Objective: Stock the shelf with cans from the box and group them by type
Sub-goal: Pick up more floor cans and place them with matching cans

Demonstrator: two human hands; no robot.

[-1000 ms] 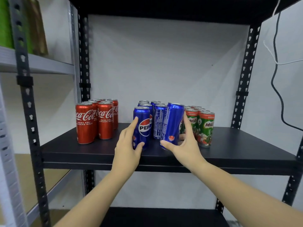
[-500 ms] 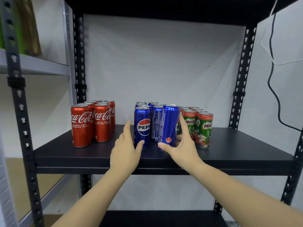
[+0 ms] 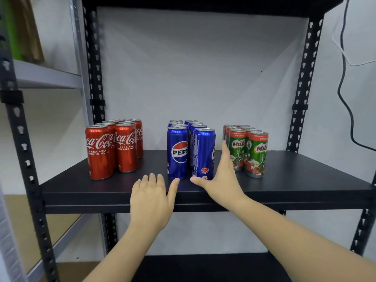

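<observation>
Head view shows my right hand (image 3: 220,180) now spread wide off the front-right Pepsi can (image 3: 204,154), upright mid-shelf (image 3: 305,186) near the front edge, my left hand (image 3: 151,197) flat and empty, so I judge this Pepsi group stocked.

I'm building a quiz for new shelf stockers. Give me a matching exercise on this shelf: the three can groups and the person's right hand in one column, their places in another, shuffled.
Things:
1. red cola cans
2. blue cola cans
3. green malt drink cans
4. right hand

Places:
A. middle of the shelf
B. beside the front right blue can
C. left part of the shelf
D. right of the blue group

Pairs: 1-C, 2-A, 3-D, 4-B
</observation>
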